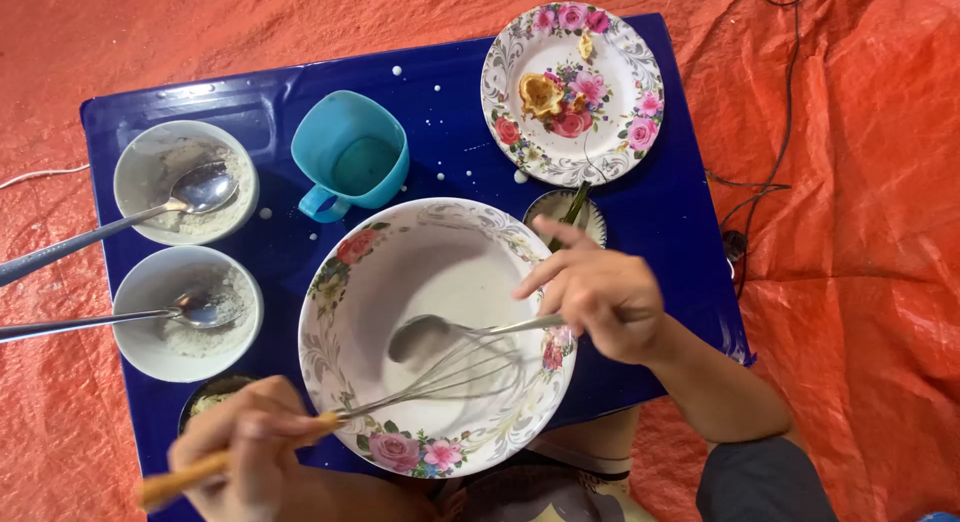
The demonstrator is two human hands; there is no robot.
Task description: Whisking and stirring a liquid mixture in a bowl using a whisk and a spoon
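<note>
Head cam, looking straight down. Big floral bowl [437,334] sits centre-low on the blue bench [250,102], thin white batter pooled inside. Left hand [255,452], lower left of frame, fingers clenched round the wooden handle of a wire whisk [450,377]; whisk's long axis runs from lower left up-right into the bowl, wire head lying in the batter near bowl centre. Right hand [600,297], at the bowl's right rim, fingers pinching the handle of a metal spoon [425,334]; index finger sticks out loose toward upper left. Spoon axis runs roughly right-to-left, its bowl end just above the whisk wires, touching or nearly, can't tell which. So both tools meet mid-bowl, the two hands on opposite sides; right hand is nearer the meeting point, left sits further back at the handle end. Around: teal cup [352,154] upper centre, floral plate [572,92] w/ a yellowish food bit upper right, two small white bowls [185,182] each w/ a spoon at left, white droplets spattered on the bench, orange tarp [860,232] underneath everything.
</note>
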